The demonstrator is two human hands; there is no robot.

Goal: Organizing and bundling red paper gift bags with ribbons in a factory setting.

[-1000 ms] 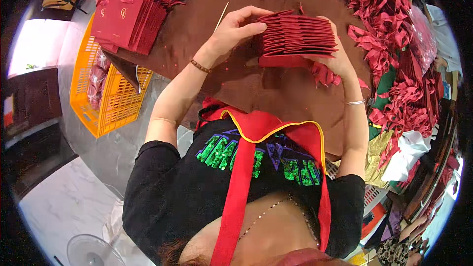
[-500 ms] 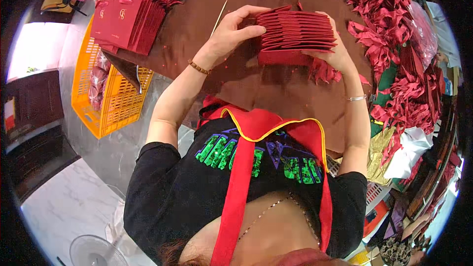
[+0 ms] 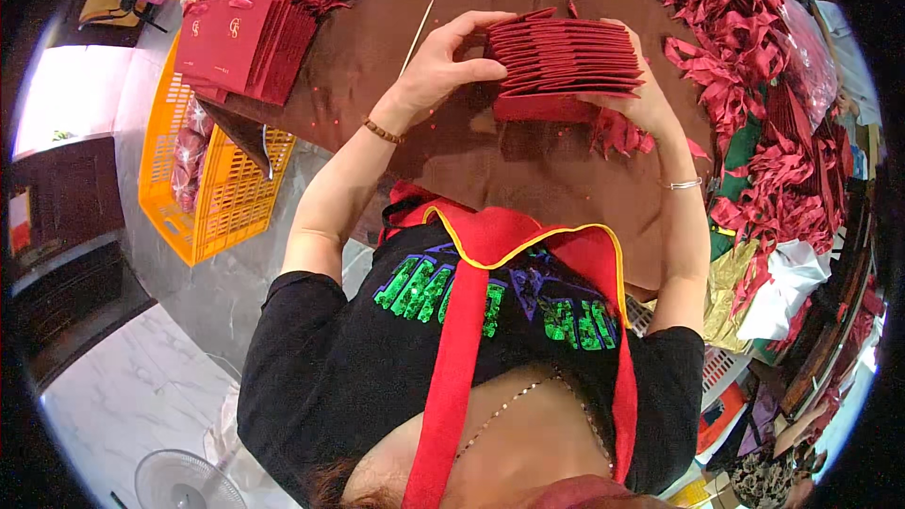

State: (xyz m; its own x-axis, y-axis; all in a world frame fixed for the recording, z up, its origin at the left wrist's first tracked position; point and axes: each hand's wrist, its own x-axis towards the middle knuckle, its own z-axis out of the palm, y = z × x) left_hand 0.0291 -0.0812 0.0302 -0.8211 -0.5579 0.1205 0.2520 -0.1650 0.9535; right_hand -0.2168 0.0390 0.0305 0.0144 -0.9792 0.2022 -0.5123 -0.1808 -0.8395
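Observation:
A thick stack of dark red folded paper gift bags (image 3: 566, 57) stands on edge between my two hands above the brown table. My left hand (image 3: 445, 64) grips its left end, the thumb on the near side and the fingers reaching over the far side. Around the right end wraps my right hand (image 3: 645, 94), its fingers partly hidden behind the stack. Red ribbon ends (image 3: 622, 135) hang out beneath the right palm. Next to my left wrist lies a thin pale stick (image 3: 417, 38) on the brown table cover (image 3: 377, 57).
More stacked red bags (image 3: 240, 42) stand at the far left. Below them an orange plastic crate (image 3: 231, 212) holds wrapped red items. Heaps of red ribboned bags (image 3: 716, 38) line the right side, with white crumpled wrapping (image 3: 787, 287) nearer me. A fan (image 3: 184, 481) is at lower left.
Almost nothing differs. My left thumb and the left end of the stack have shifted very slightly; both hands keep their hold.

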